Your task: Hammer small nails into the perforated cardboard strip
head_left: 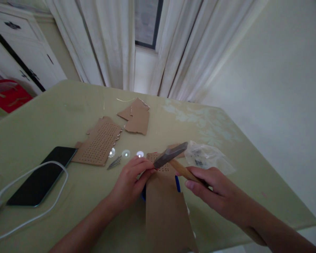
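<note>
My right hand [209, 188] is closed round the wooden handle of a hammer [173, 156], whose grey head hangs just above a perforated brown cardboard piece [163, 200]. My left hand [130, 181] rests on the left edge of that cardboard, its fingertips pinched together right under the hammer head; what they pinch is too small to make out. Something blue [177, 183] peeks out from beneath the cardboard. A small bunch of nails [114, 163] lies on the green table [55, 116] just left of my left hand.
A larger perforated cardboard sheet [98, 142] and torn cardboard scraps [137, 117] lie farther back. A black phone [42, 175] with a white cable [42, 207] sits at the left. A clear plastic bag [208, 156] lies right of the hammer. Curtains and a white cabinet stand behind.
</note>
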Tool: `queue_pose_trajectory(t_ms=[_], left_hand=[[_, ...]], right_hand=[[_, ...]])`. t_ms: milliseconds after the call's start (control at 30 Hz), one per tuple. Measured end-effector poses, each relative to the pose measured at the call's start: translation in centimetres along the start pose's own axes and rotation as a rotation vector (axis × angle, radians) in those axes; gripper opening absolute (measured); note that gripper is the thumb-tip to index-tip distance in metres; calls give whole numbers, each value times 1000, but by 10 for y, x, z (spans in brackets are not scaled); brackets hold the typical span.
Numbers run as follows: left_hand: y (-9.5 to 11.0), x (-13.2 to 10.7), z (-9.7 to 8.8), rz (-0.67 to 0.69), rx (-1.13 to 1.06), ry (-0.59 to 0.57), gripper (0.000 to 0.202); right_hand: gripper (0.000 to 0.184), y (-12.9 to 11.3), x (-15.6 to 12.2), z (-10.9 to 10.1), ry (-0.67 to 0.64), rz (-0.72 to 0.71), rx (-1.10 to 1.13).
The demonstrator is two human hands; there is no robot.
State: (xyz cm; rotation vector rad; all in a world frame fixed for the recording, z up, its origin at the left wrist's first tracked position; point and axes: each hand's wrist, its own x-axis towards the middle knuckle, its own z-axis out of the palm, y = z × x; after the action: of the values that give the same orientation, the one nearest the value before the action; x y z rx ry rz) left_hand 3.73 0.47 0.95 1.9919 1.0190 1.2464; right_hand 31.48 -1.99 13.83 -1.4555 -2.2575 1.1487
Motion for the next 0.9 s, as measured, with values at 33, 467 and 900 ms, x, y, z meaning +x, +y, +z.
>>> queue_pose_trajectory(t_ms=[33,467,900], left_hand=[[0,0,0,-3,-3,-2,19],[-2,-3,5,35,14,1,20],[-5,-4,8,2,0,8,19]], right_hand=[[37,-2,-1,-1,20,-7,-6],[27,-15,-15,-1,44,-26,-205],[35,-19,-16,-1,66,7,-137]])
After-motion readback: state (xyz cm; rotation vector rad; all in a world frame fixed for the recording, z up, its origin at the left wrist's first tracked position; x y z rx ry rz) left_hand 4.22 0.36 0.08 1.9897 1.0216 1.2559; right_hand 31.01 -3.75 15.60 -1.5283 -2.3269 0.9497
